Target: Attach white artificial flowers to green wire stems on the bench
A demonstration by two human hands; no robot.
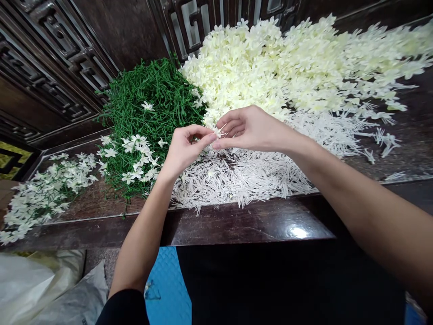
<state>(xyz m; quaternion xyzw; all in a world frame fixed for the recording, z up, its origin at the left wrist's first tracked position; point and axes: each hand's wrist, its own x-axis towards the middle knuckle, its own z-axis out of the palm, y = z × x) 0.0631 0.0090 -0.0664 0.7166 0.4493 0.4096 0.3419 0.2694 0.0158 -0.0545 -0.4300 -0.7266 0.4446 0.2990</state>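
My left hand (190, 146) and my right hand (245, 128) meet over the wooden bench, both with fingers pinched together. Between the fingertips is a small white artificial flower piece (219, 132) with thin spiky stamens; both hands grip it. Behind my right hand spreads a heap of cream-white flower petals (257, 67). Under both hands lies a pile of white stamen pieces (237, 176). Left of my left hand is a mound of green plastic stems (145, 99), with several white flowers (138, 155) on its front.
Assembled white flowers with green stems (54, 189) lie at the bench's left end. A carved dark wooden backrest (118, 31) rises behind. The bench's front edge (237, 223) runs before me. Pale sacks (43, 284) and a blue mat (169, 284) are below.
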